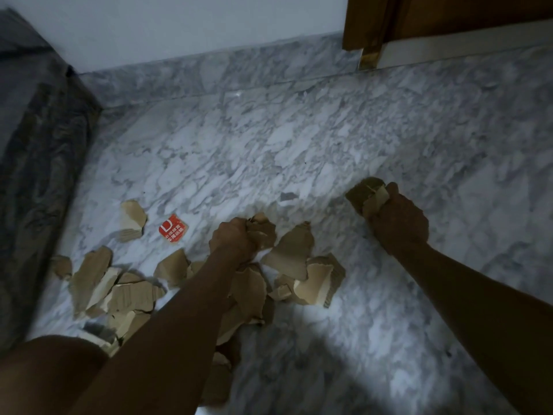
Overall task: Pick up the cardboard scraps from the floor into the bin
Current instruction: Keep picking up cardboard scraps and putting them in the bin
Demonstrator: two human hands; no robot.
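Observation:
Several torn brown cardboard scraps (pixel 128 292) lie in a loose pile on the marble floor (pixel 299 139), mostly under and left of my arms. A red printed scrap (pixel 172 228) lies apart from the pile, and a pale one (pixel 131 220) sits beyond it to the left. My left hand (pixel 232 239) grips a crumpled scrap (pixel 263 229) at the top of the pile. My right hand (pixel 399 220) is off to the right, above the bare floor, holding a bunch of scraps (pixel 366 193) in its fist. No bin is in view.
A bed or sofa side covered in dark patterned fabric (pixel 36 163) runs along the left. A wooden door frame (pixel 368 22) stands at the back right against the white wall. My knee (pixel 51 375) is at the lower left. Bare floor stretches right and ahead.

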